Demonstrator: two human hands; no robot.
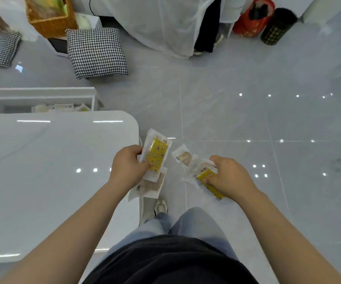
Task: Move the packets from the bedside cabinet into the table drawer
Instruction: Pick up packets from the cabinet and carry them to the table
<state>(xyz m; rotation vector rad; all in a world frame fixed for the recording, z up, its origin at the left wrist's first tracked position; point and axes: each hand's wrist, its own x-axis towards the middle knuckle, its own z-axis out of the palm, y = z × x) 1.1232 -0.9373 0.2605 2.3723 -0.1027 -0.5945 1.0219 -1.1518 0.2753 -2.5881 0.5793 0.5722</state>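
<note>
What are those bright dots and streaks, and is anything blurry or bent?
Head view: glare, with small dots on the glossy floor and long streaks on the white table; head view: packets in the right hand look slightly smeared; the wide lens stretches both forearms.

open drawer (42, 100) beyond table (52, 160), floor (247, 119) clear right

Left hand (127, 163) gripping packets (157, 155), right hand (230, 176) too
</note>
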